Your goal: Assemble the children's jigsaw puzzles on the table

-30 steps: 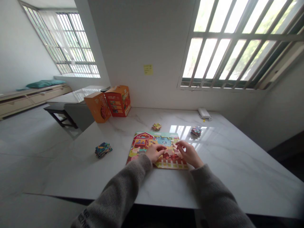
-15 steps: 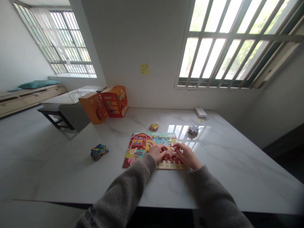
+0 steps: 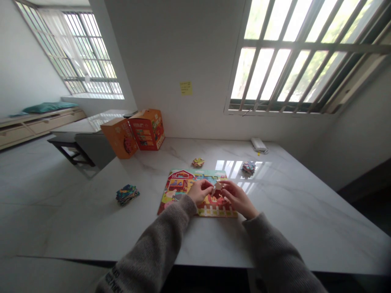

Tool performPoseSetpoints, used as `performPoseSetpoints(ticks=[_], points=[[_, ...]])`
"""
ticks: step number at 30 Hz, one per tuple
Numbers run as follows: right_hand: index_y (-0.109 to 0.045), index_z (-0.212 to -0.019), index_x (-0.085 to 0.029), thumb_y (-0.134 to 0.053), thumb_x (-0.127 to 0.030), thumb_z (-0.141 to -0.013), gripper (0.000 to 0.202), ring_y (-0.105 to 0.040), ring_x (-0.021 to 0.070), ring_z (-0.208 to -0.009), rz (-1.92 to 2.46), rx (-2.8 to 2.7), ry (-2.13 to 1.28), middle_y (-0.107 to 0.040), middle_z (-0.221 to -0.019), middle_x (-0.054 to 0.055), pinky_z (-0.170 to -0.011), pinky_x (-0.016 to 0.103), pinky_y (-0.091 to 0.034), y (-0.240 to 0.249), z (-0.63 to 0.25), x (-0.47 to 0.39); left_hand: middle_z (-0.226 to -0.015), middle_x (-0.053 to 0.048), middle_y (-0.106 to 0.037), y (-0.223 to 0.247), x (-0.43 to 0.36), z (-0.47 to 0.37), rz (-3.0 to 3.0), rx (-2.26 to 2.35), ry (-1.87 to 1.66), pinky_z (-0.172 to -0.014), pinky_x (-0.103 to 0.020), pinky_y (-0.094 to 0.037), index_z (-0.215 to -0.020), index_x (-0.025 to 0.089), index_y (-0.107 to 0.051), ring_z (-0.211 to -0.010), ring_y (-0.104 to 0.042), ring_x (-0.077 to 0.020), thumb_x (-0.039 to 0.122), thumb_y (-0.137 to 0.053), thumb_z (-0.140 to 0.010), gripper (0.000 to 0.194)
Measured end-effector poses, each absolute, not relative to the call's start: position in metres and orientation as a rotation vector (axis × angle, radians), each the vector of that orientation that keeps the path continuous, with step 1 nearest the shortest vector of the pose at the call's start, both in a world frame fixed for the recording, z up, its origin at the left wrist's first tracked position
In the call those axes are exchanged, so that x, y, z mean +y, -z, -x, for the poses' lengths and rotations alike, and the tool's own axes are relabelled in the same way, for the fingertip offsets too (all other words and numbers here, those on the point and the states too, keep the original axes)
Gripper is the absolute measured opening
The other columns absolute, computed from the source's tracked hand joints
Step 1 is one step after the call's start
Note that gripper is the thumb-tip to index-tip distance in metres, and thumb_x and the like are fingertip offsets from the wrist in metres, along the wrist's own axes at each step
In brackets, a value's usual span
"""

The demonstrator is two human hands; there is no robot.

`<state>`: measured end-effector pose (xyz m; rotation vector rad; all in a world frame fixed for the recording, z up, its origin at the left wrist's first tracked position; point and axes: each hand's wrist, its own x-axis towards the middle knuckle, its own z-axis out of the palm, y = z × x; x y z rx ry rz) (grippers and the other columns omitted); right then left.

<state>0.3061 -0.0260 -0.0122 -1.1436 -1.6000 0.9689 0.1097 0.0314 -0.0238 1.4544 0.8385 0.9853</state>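
A jigsaw puzzle (image 3: 180,185) with a red barn and a white fence lies flat on the marble-patterned table. Over its right half, a pale puzzle piece (image 3: 218,186) is raised between my two hands. My left hand (image 3: 199,192) pinches the piece's left side with thumb and fingers. On its other side my right hand (image 3: 240,198) has its fingertips closed on the right edge. My hands and wrists hide part of the puzzle's middle.
Puzzle pieces lie stacked at left (image 3: 127,194), behind the puzzle (image 3: 198,162) and at right (image 3: 248,167). Orange boxes (image 3: 146,129) stand at the back left. A white device (image 3: 258,144) with a cord sits near the wall.
Both hands have come up slightly from the puzzle, the left one shifting a little left. The pale puzzle piece now shows between them, lifted off the surface.
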Motion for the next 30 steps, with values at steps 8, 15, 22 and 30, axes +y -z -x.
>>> performPoseSetpoints(ticks=[8, 15, 22, 30], points=[[-0.063, -0.108, -0.019, -0.065, -0.052, -0.087, 0.039, -0.069, 0.0191, -0.071, 1.102, -1.397, -1.0, -0.07, -0.078, 0.004, -0.068, 0.036, -0.059, 0.017, -0.304, -0.022, -0.071, -0.006, -0.072, 0.02, 0.024, -0.109, -1.447, 0.767, -0.853, -0.074, -0.033, -0.055, -0.075, 0.013, -0.062, -0.068, -0.07, -0.0183, 0.042, -0.081, -0.071, 0.035], [-0.065, -0.102, -0.019, -0.066, -0.055, -0.085, 0.04, -0.065, 0.017, -0.064, 1.161, -1.399, -1.044, -0.066, -0.072, 0.001, -0.054, 0.029, -0.056, 0.021, -0.301, -0.023, -0.07, 0.001, -0.065, 0.019, 0.025, -0.107, -1.491, 0.789, -0.978, -0.064, -0.025, -0.05, -0.11, 0.014, -0.06, -0.063, -0.063, -0.0124, 0.029, -0.074, -0.078, 0.039], [-0.057, -0.121, -0.023, -0.064, -0.05, -0.089, 0.043, -0.066, 0.0164, -0.07, 1.083, -1.465, -1.041, -0.065, -0.078, -0.001, -0.062, 0.03, -0.056, 0.019, -0.3, -0.025, -0.066, 0.003, -0.06, 0.025, 0.025, -0.109, -1.442, 0.711, -0.911, -0.056, -0.023, -0.049, -0.084, 0.014, -0.057, -0.054, -0.063, -0.0113, 0.028, -0.071, -0.077, 0.021], [-0.071, -0.098, -0.019, -0.058, -0.042, -0.091, 0.028, -0.068, 0.0193, -0.076, 1.287, -1.632, -0.842, -0.072, -0.084, 0.006, -0.071, 0.033, -0.056, 0.025, -0.311, -0.019, -0.07, 0.0, -0.065, 0.018, 0.021, -0.105, -1.834, 0.976, -0.846, -0.065, -0.027, -0.049, -0.079, 0.016, -0.059, -0.065, -0.063, -0.0142, 0.022, -0.065, -0.078, 0.009]])
